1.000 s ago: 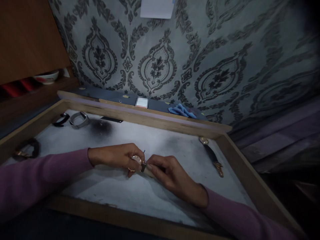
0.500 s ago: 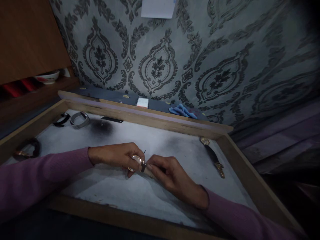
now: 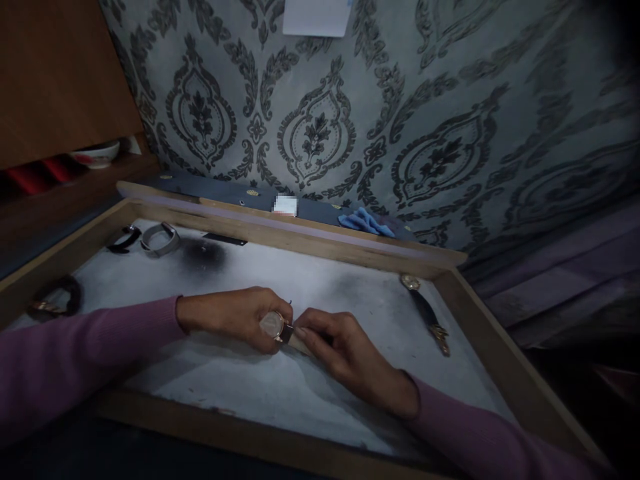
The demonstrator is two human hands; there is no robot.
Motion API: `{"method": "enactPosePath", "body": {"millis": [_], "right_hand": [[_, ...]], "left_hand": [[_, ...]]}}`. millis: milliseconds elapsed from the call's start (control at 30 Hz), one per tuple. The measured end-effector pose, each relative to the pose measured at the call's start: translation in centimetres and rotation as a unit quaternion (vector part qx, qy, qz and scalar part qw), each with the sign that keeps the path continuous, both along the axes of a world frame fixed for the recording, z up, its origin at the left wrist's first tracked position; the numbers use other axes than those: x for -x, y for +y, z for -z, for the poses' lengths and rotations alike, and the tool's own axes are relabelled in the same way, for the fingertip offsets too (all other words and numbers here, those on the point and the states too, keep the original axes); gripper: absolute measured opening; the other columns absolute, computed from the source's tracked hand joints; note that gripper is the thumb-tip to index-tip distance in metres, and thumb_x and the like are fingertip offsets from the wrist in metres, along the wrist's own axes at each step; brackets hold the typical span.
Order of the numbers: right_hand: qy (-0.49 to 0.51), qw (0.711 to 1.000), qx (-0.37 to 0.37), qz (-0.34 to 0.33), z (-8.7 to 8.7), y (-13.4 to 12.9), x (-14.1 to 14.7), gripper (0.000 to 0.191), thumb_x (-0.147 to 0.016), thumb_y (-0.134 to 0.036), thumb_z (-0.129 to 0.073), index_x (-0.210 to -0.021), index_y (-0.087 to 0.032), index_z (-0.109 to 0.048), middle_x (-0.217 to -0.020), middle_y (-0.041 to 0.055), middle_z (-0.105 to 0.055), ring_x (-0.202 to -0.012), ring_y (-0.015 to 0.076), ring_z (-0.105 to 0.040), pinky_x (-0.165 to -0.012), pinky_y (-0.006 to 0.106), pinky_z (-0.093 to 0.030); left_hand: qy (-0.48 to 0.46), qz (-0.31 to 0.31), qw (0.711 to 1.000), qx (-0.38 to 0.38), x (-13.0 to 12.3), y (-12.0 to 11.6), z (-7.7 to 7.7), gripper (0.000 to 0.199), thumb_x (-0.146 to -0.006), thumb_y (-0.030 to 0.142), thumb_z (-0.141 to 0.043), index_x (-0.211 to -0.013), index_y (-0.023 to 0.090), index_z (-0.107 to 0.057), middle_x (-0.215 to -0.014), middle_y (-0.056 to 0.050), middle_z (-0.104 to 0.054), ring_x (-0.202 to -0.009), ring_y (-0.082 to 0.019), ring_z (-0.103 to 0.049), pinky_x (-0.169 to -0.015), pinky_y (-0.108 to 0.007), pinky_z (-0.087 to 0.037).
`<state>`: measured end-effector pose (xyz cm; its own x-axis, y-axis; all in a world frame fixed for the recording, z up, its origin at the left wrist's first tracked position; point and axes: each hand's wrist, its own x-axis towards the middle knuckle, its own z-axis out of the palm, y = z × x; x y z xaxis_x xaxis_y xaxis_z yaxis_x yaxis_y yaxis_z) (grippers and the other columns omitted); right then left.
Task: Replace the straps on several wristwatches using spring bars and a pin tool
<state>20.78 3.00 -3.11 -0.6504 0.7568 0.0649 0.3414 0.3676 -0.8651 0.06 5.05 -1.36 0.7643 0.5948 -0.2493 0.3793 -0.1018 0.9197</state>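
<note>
A wristwatch with a round pale dial and a gold-coloured rim is held face up in the middle of the wooden tray. My left hand is closed round its case, with the thumb along the lower edge. From the case a strap, dark near the case and paler further along, runs to the right. My right hand pinches this strap between thumb and fingers, which partly cover it. A thin dark tip sticks up behind the left fingers; I cannot tell what it belongs to.
Inside the tray, a dark-strapped watch lies right; a grey band, a black watch and a brown bracelet-like loop lie left. A flat black strip is by the back wall. A blue cloth lies behind the tray.
My left thumb has slid down off the dial, so more of the watch face shows. The watch has shifted slightly right; my right hand keeps its grip on the strap.
</note>
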Motion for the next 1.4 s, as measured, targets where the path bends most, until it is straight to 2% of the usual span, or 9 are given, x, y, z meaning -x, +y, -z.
{"method": "enactPosePath", "body": {"millis": [167, 400, 733, 833, 1167, 1400], "right_hand": [[0.01, 1.0, -0.004, -0.002, -0.12, -0.09, 0.11, 0.024, -0.092, -0.022, -0.048, -0.071, -0.016, -0.056, -0.06, -0.0032, -0.047, -0.055, 0.0092, -0.039, -0.05, 0.022, -0.032], [0.004, 1.0, -0.003, -0.003, -0.16, -0.1, 0.13, 0.023, -0.091, -0.022, -0.047, -0.07, -0.016, -0.055, -0.059, -0.0032, -0.045, -0.054, 0.0094, -0.038, -0.05, 0.023, -0.031], [0.002, 1.0, 0.002, 0.008, 0.11, -0.06, 0.04, 0.023, -0.091, -0.024, -0.048, -0.071, -0.016, -0.056, -0.06, -0.0027, -0.047, -0.055, 0.0099, -0.039, -0.051, 0.023, -0.031], [-0.001, 1.0, 0.002, 0.009, 0.11, -0.02, 0.01, 0.023, -0.091, -0.024, -0.048, -0.072, -0.016, -0.056, -0.06, -0.0027, -0.046, -0.055, 0.0099, -0.039, -0.05, 0.023, -0.031], [0.015, 1.0, -0.003, 0.015, 0.45, 0.07, -0.08, 0.024, -0.092, -0.026, -0.048, -0.073, -0.016, -0.058, -0.06, -0.0028, -0.048, -0.055, 0.0099, -0.04, -0.05, 0.023, -0.031], [0.021, 1.0, 0.002, 0.019, 0.27, 0.09, -0.01, 0.023, -0.092, -0.026, -0.049, -0.073, -0.015, -0.059, -0.06, -0.0027, -0.048, -0.055, 0.01, -0.04, -0.05, 0.023, -0.032]], "left_hand": [[-0.013, -0.003, 1.0, -0.014, -0.05, -0.19, -0.02, 0.008, -0.07, 0.008, -0.059, -0.068, 0.016, -0.056, -0.06, 0.007, -0.043, -0.055, -0.007, -0.038, -0.051, -0.016, -0.032], [-0.002, -0.002, 1.0, -0.009, 0.0, -0.21, 0.03, 0.006, -0.071, 0.013, -0.059, -0.068, 0.016, -0.055, -0.057, 0.007, -0.042, -0.054, -0.008, -0.037, -0.047, -0.017, -0.027], [0.002, -0.002, 1.0, -0.022, 0.01, -0.09, 0.03, 0.008, -0.071, 0.011, -0.058, -0.066, 0.016, -0.054, -0.058, 0.007, -0.042, -0.056, -0.007, -0.038, -0.049, -0.016, -0.03], [-0.004, 0.002, 1.0, -0.015, 0.08, 0.03, -0.02, 0.007, -0.071, 0.011, -0.059, -0.067, 0.015, -0.055, -0.06, 0.006, -0.044, -0.057, -0.007, -0.039, -0.051, -0.016, -0.033], [-0.024, -0.024, 0.999, 0.039, 0.1, 0.0, 0.26, 0.005, -0.068, 0.012, -0.058, -0.07, 0.016, -0.055, -0.06, 0.007, -0.046, -0.055, -0.007, -0.039, -0.051, -0.017, -0.032], [-0.021, -0.017, 0.998, 0.056, 0.04, 0.13, 0.31, 0.007, -0.068, 0.01, -0.057, -0.072, 0.016, -0.055, -0.059, 0.007, -0.048, -0.054, -0.007, -0.042, -0.052, -0.018, -0.032]]}}
